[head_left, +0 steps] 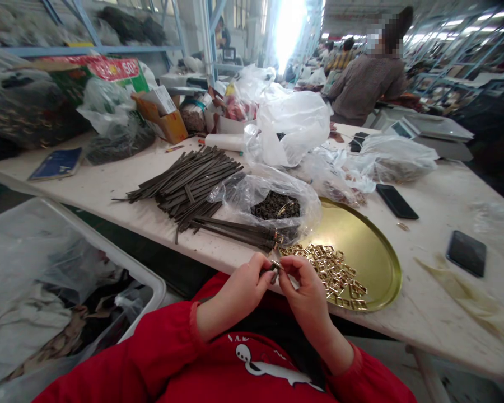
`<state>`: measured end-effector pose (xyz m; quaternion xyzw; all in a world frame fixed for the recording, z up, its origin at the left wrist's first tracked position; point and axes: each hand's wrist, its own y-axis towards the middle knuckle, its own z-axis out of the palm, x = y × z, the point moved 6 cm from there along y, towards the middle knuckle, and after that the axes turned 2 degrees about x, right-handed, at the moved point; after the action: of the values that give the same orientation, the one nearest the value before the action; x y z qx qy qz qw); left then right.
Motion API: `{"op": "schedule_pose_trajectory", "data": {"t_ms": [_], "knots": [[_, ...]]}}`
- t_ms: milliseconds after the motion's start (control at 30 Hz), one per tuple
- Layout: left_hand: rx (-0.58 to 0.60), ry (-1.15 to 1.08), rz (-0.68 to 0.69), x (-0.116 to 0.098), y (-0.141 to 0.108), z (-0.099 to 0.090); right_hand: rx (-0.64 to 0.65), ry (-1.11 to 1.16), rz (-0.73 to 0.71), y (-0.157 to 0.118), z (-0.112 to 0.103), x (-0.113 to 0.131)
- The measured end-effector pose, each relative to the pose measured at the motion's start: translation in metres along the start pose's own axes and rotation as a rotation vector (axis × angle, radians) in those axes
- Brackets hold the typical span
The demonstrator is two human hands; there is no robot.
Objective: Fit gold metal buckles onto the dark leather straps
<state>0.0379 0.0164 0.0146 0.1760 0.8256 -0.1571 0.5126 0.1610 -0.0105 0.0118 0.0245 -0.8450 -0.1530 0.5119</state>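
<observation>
My left hand (pixel 250 284) and my right hand (pixel 304 288) meet at the table's front edge, fingertips pinched close together. Between them is a small gold buckle (pixel 276 264), gripped by the right fingers. The left fingers pinch a short dark strap end at the buckle; most of it is hidden by the fingers. Just beyond lies a bundle of dark straps (pixel 239 232) with gold buckles at its right end. Many loose gold buckles (pixel 336 271) are heaped on a round gold tray (pixel 378 252) beside my right hand.
An open plastic bag of small dark pieces (pixel 277 206) stands behind the straps. A pile of loose dark straps (pixel 189 182) lies to its left. Two phones (pixel 397 201) rest at right. A white bin (pixel 151 280) stands below left. A person (pixel 365 84) is across the table.
</observation>
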Motion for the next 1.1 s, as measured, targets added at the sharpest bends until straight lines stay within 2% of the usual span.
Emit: {"op": "schedule_pose_trajectory", "data": {"t_ms": [133, 400, 533, 667, 800, 900, 967, 1033, 1100], "knots": [[0.045, 0.035, 0.007, 0.001, 0.001, 0.001, 0.030, 0.040, 0.078, 0.001, -0.001, -0.005], [-0.082, -0.075, -0.030, 0.008, 0.005, -0.003, 0.072, 0.336, 0.262, 0.013, 0.002, -0.010], [0.025, -0.231, 0.003, 0.006, 0.007, 0.002, 0.123, 0.558, 0.390, 0.018, 0.009, -0.017], [0.134, -0.263, 0.077, 0.005, 0.014, 0.003, 0.154, 0.728, 0.578, 0.021, 0.018, -0.029], [0.194, -0.367, 0.047, 0.013, 0.024, 0.003, 0.183, 0.826, 0.695, 0.021, 0.027, -0.037], [0.216, -0.441, -0.032, 0.016, 0.030, 0.000, 0.291, 0.804, 0.684, 0.026, 0.032, -0.035], [0.213, -0.451, -0.083, 0.016, 0.033, -0.005, 0.374, 0.665, 0.599, 0.040, 0.029, -0.034], [0.178, -0.424, -0.127, 0.015, 0.037, -0.014, 0.370, 0.413, 0.425, 0.067, 0.017, -0.036], [0.135, -0.383, -0.162, 0.016, 0.041, -0.022, 0.289, 0.024, 0.218, 0.103, 0.002, -0.041]]}}
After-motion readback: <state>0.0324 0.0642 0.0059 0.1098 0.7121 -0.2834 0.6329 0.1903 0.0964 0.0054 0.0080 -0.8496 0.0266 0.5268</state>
